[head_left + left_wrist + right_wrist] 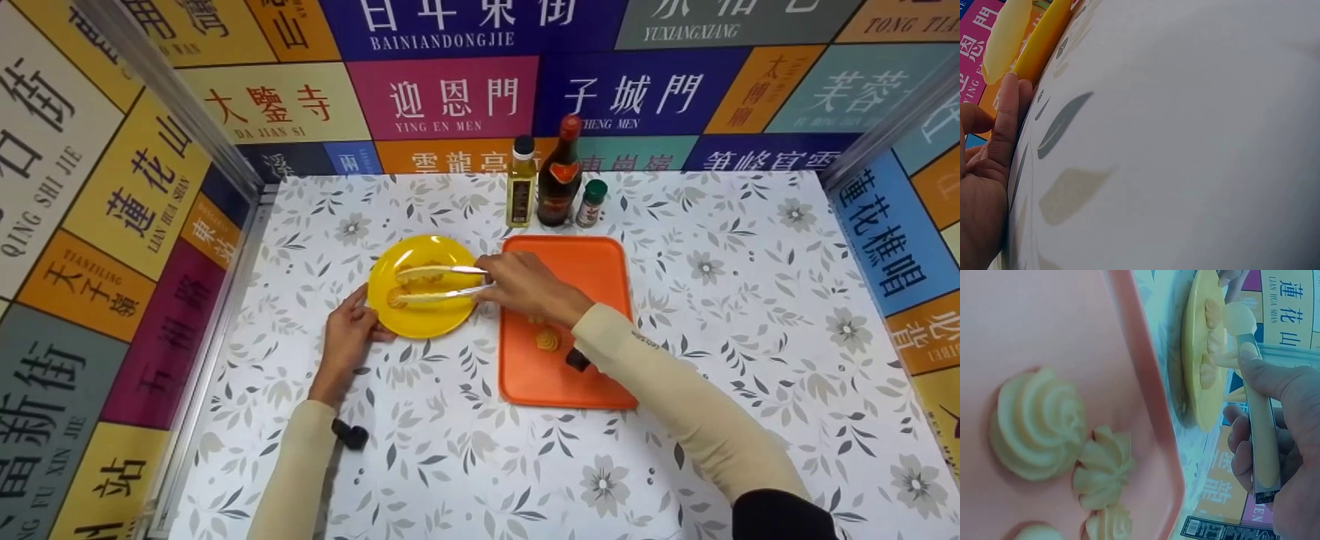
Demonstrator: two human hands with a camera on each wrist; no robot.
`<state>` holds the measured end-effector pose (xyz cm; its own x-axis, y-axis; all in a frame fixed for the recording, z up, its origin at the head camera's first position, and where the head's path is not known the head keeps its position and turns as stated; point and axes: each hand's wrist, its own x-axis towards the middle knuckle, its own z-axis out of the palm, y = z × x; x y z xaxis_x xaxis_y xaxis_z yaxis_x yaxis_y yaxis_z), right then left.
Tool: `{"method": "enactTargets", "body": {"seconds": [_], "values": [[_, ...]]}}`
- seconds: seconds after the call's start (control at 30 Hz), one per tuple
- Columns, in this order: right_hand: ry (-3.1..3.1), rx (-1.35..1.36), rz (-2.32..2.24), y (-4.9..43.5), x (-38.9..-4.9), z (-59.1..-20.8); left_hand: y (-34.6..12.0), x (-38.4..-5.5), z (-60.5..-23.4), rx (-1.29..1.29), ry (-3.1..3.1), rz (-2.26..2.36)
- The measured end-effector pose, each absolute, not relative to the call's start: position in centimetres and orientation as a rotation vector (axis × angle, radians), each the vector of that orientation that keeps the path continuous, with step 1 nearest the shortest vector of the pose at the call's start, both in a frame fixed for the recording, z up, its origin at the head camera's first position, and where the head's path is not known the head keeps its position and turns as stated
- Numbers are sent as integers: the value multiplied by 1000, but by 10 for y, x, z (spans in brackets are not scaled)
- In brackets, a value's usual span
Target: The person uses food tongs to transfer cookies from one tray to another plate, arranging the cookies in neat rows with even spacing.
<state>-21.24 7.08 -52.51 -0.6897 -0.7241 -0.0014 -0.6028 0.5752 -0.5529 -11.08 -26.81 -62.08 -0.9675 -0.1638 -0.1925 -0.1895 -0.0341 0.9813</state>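
My right hand (525, 283) holds a pair of tongs (1264, 433) with pale yellow tips and silvery arms. The tips reach over a yellow plate (442, 324), where a few piped cookies (1207, 343) lie; the tongs partly cover them in the head view. Whether a cookie sits between the tips, I cannot tell. On the plate's near left edge rests my left hand (350, 326). One of its fingers (1007, 112) points fairly straight at the rim (1041, 42). An orange tray (562, 247) lies under my right forearm, with several swirled cookies (1039, 424) on it.
Behind the tray stand an oil bottle (520, 187), a dark bottle with a red cap (559, 184) and a small green-lidded jar (591, 204). A floral cloth (450, 450) covers the table. Printed panels (442, 97) enclose the back and sides.
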Motion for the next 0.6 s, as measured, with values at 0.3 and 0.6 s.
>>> {"method": "enactTargets", "body": {"seconds": [0.3,0.6], "values": [[2638,-1117,-788,83,-208,-523,-269,-111,-623,-351,2191,2222],[2645,-1084,-804,97,-205,-521,-268,-111,-625,-350,2222,2201]]}}
